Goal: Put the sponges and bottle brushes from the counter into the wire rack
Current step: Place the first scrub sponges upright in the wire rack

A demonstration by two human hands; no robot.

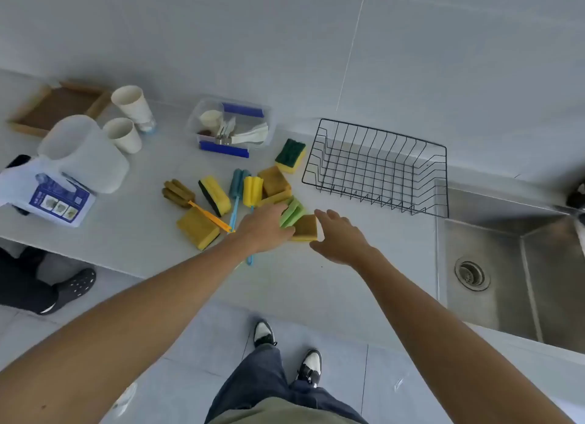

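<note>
Green sponge brush (292, 213) under left hand (264, 227), fingers curled round it, mid-counter (364, 249). Right hand (340, 238) spread, touching brown-topped sponge (306, 227). Wire rack (380, 167) at counter's back edge by sink (506, 281).

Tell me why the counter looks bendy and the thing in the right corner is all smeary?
Head view: the wide-angle lens bows the counter edge and the wire rack; the dark thing above the sink at the right edge is too blurred to identify; the light is soft and even with faint shadows; the sponges by the left hand and right hand look slightly soft.
</note>
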